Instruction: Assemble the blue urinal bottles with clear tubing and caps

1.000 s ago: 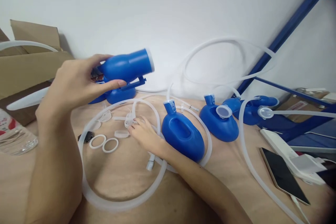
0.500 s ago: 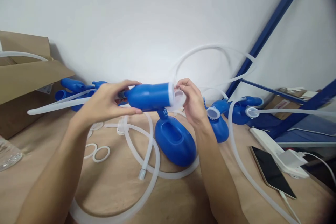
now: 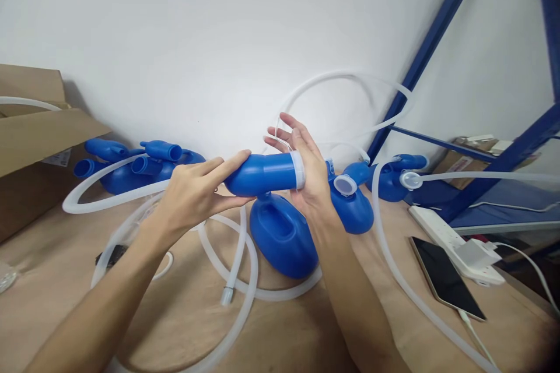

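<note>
My left hand grips a blue plastic bottle neck, held level above the table. A whitish cap or ring sits around its right end. The palm of my right hand rests against that end, its fingers stretched out and apart. A thin white strip shows beside those fingers. Just below is a blue bottle body with an oval recess; my hands partly hide how it meets the neck. A translucent hose loops under and around it, with a grey-tipped end.
More blue bottles stand at the left and right, some with hoses. A cardboard box is at far left. A phone and a power strip lie at right. A blue metal frame rises behind.
My right hand has gone from pinching the translucent cap beside the neck to lying palm-first against the capped end, fingers spread. The cap now covers the neck's end. The view has shifted slightly.
</note>
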Demonstrator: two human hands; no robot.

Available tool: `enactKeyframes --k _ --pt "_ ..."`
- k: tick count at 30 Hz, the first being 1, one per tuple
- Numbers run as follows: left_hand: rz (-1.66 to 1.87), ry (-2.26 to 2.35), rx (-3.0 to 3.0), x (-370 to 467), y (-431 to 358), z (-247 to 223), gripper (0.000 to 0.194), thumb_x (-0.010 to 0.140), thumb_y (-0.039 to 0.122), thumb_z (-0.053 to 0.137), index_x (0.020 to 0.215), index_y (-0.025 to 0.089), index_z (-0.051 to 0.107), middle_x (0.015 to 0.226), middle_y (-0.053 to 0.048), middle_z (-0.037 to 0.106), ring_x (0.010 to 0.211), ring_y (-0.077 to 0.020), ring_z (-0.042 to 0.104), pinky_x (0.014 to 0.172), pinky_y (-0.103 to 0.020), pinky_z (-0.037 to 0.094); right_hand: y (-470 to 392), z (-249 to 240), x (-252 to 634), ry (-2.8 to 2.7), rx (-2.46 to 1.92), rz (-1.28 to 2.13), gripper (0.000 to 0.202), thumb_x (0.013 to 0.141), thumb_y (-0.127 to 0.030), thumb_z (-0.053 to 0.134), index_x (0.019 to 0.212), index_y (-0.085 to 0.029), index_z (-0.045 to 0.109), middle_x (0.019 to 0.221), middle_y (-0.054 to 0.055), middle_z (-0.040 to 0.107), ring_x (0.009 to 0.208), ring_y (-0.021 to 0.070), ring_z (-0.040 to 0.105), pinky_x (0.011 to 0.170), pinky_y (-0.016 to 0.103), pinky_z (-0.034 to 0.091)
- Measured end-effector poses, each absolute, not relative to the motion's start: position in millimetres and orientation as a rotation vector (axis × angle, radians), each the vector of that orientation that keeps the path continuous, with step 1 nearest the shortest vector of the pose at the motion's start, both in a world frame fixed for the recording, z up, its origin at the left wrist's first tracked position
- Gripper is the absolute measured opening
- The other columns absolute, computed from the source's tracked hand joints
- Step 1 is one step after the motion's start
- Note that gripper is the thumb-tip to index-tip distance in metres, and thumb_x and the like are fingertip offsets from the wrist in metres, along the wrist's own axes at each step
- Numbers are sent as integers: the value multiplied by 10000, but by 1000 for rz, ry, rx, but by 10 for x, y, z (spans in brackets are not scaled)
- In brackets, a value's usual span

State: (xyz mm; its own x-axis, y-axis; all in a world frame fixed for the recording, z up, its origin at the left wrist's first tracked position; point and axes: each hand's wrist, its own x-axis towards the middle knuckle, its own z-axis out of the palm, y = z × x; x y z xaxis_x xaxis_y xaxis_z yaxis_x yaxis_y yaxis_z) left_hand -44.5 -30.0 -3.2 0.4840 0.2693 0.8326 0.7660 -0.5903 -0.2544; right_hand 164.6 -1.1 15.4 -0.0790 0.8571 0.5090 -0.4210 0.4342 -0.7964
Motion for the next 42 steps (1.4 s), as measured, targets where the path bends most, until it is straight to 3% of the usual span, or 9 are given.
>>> enactKeyframes --k 6,11,14,17,21,24,31,37,42 --pt "-1103 -951 -1970 -364 -266 -166 551 932 554 698 1388 250 636 792 -24 690 623 -168 652 594 -253 447 -43 208 1651 -1253 -434 1054 526 967 -696 516 1247 -285 686 1249 60 730 1325 290 619 1142 500 452" --pt "-1196 -1301 -2487 -286 -242 -106 991 722 744 789 1525 244 497 1343 -129 691 1135 -333 704 952 -393 563 -49 191 1681 -1423 -380 1013 576 953 -758 492 1262 -308 676 1180 52 767 1324 248 635 1175 474 446" --pt "-1244 -1506 -2932 -351 -248 -15 1011 734 708 798 1567 265 437 1480 -131 606 1294 -360 626 1008 -434 566 -76 143 1680 -1572 -347 988 609 948 -766 496 1361 -335 616 1267 55 743 1357 257 613 1139 500 492" --pt "-1222 -1675 -3216 -457 -267 59 846 803 623 777 1526 290 489 1408 -102 643 1247 -322 652 954 -410 596 -88 113 1719 -1727 -313 883 608 971 -756 452 1413 -360 586 1564 43 543 1482 276 484 1133 518 503" --pt "-1192 -1782 -2975 -488 -332 132 747 678 614 868 1320 292 662 1346 -75 629 1190 -309 647 940 -405 593 -59 116 1805 -1934 -195 599 611 973 -764 424 1425 -391 598 1751 -70 184 1618 277 211 1276 541 304" --pt "-1319 -1836 -2854 -423 -381 139 787 644 608 887 1320 288 643 1279 -69 647 1061 -282 677 816 -367 603 -66 125 1803 -1940 -140 522 634 941 -742 531 1448 -366 583 1721 -21 294 1612 301 228 1284 581 265" --pt "-1457 -1924 -3727 -277 -285 -54 831 714 473 892 1412 271 490 1011 -58 724 716 -196 720 512 -241 452 -200 128 1760 -1899 -226 611 465 859 -293 774 1315 -286 681 1460 73 639 1372 322 595 1099 546 550" --pt "-1536 -1549 -4052 -237 -284 -67 617 649 564 909 1028 174 619 754 -2 649 513 -116 561 462 -246 424 -274 162 1816 -1787 -243 602 479 774 -389 806 1235 -300 710 1459 62 637 1377 381 579 958 564 625" --pt "-1600 -1833 -3446 -240 -431 90 573 720 486 865 1157 200 627 719 35 612 463 -92 494 405 -224 387 -255 128 1739 -1722 -314 655 609 827 -501 722 1405 -363 587 1558 26 559 1449 406 499 913 551 612"
